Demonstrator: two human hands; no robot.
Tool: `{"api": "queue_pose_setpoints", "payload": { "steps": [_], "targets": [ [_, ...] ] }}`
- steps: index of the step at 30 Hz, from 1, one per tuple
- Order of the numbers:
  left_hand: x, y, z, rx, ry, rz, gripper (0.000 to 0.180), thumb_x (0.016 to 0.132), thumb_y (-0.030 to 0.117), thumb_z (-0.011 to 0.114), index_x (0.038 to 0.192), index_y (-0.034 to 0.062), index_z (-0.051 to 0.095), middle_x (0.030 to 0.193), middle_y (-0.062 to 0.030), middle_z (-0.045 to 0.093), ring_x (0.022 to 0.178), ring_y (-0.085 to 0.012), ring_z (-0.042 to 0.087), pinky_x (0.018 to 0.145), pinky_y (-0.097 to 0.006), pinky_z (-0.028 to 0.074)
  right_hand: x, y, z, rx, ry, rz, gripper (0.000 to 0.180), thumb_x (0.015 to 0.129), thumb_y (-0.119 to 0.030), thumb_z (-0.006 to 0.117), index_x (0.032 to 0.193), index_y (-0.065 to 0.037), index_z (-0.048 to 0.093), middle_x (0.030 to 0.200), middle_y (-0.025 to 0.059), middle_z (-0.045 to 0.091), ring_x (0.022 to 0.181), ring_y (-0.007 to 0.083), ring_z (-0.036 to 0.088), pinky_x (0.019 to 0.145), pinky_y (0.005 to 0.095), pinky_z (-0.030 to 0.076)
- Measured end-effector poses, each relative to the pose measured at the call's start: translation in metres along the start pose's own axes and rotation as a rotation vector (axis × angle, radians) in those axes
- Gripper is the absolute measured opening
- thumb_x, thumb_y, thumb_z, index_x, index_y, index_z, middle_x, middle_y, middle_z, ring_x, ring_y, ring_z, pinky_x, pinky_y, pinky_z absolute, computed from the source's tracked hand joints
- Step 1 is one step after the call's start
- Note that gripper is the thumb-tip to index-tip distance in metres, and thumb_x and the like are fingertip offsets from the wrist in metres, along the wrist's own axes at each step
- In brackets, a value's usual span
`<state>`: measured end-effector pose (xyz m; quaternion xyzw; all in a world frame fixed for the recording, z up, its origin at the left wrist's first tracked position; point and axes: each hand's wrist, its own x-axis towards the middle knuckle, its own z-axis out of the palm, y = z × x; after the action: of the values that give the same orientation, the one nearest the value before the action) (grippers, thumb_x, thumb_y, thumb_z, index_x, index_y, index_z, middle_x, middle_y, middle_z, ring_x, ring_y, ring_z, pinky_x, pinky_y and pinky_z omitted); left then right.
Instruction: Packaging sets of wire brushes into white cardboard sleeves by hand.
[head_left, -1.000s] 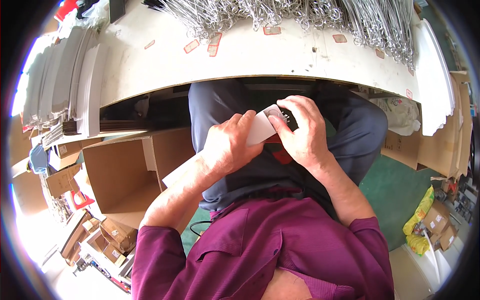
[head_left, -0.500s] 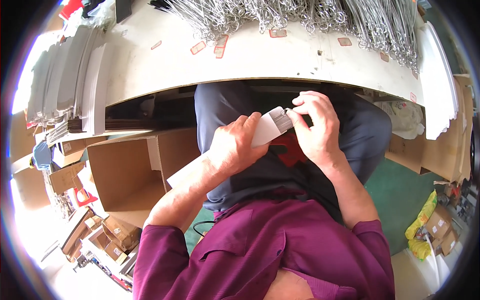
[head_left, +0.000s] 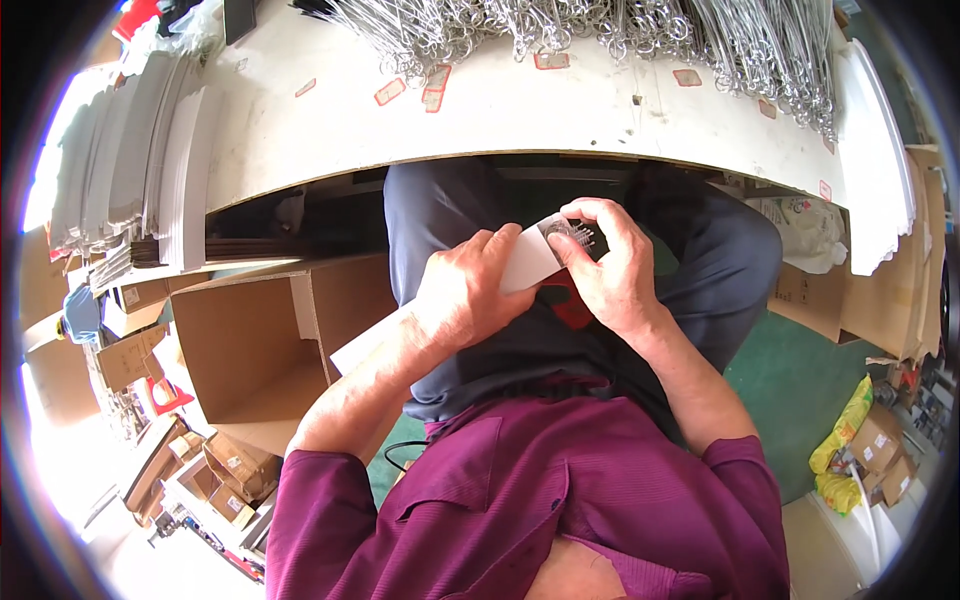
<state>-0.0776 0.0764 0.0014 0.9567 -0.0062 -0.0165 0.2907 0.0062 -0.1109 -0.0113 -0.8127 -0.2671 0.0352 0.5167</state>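
Note:
My left hand (head_left: 462, 285) is wrapped round a long, narrow white cardboard box (head_left: 530, 262), which slants along the inside of my left forearm above my lap. From the box's open upper end sticks a bundle of thin metal rods (head_left: 586, 237). My right hand (head_left: 615, 268) is closed about that end, its thumb pressed on the rods and its fingers curled over the far side. How deep the rods sit inside is hidden.
On the white table (head_left: 500, 115) ahead lies a large heap of metal rods with ring ends (head_left: 600, 35). Folded white cartons (head_left: 185, 180) stand at the left, with more white card (head_left: 872, 160) at the right. An open brown carton (head_left: 255, 345) sits left of my legs.
My right hand has moved slightly left and closed over the box's end, its thumb now on the rods. The rod ends now stick out beyond the thumb. My left hand keeps its grip.

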Motion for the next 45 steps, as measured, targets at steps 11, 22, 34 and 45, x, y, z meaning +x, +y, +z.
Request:
{"api": "queue_pose_setpoints", "payload": {
  "steps": [11,22,34,45],
  "targets": [
    [0.0,-0.005,-0.001,-0.032,0.038,-0.011,0.056,0.076,0.023,0.086,0.123,0.0027,0.063,0.098,-0.0182,0.073,0.089,-0.037,0.074,0.077,-0.045,0.062,-0.008,-0.003,0.012,-0.052,-0.053,-0.187,0.027,0.093,-0.013,0.075,0.114,0.004,0.071,0.132,0.023,0.064,0.121,0.0409,0.061,0.101,0.0459,0.051],
    [0.001,0.0,-0.004,-0.115,0.021,-0.057,0.059,0.072,0.02,0.089,0.122,0.001,0.064,0.103,-0.0198,0.073,0.094,-0.0368,0.073,0.082,-0.043,0.061,-0.02,-0.006,0.009,0.017,-0.022,-0.12,0.033,0.095,-0.012,0.073,0.122,0.006,0.068,0.135,0.0234,0.062,0.116,0.0398,0.064,0.1,0.0438,0.053],
    [-0.001,-0.001,-0.008,-0.121,0.04,-0.079,0.061,0.073,0.018,0.089,0.126,-0.0002,0.063,0.107,-0.0204,0.073,0.097,-0.0365,0.074,0.082,-0.043,0.061,-0.023,-0.009,0.006,-0.072,-0.051,-0.145,0.034,0.094,-0.01,0.074,0.123,0.006,0.068,0.13,0.0225,0.064,0.113,0.0379,0.066,0.095,0.0414,0.055],
    [0.0,0.001,-0.01,-0.227,-0.036,-0.071,0.071,0.077,0.015,0.087,0.139,0.0078,0.055,0.12,-0.0217,0.071,0.107,-0.0373,0.072,0.088,-0.043,0.061,-0.009,0.006,-0.004,0.429,-0.427,0.123,0.023,0.106,-0.007,0.058,0.124,0.005,0.067,0.119,0.0148,0.071,0.104,0.0228,0.071,0.092,0.0321,0.058]
  ]
}}
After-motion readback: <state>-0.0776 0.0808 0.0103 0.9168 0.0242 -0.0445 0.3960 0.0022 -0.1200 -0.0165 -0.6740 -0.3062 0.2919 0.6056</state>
